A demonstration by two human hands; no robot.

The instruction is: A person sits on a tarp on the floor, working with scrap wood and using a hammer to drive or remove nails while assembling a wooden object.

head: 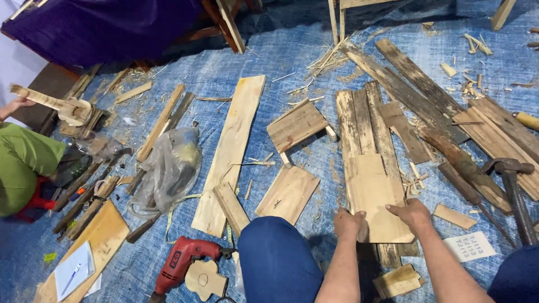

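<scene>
Pressing down on the near end of a pale flat board [375,197], both hands sit side by side: the left hand [349,223] lies on the board's near-left corner with fingers curled over its edge, and the right hand [414,214] rests flat on the near-right part, fingers spread toward the left one. Neither hand is closed around the board; they hold it by weight from above. The board lies on top of three weathered grey planks [364,120] that run away from the hands, its far edge crossing them about midway.

Left of the left hand, the person's blue-clad knee [273,255] crowds the board's near side. Beyond it lies a small light panel [288,192], with a strip of bare blue tarp [325,163] between it and the planks.

Right of the right hand there is a little open tarp, then a small wood offcut [454,216], a white card [470,246] and a hammer [514,188]. Darker planks [415,78] fan out farther off on that side. A red power drill [178,262] lies well to the left of the knee.
</scene>
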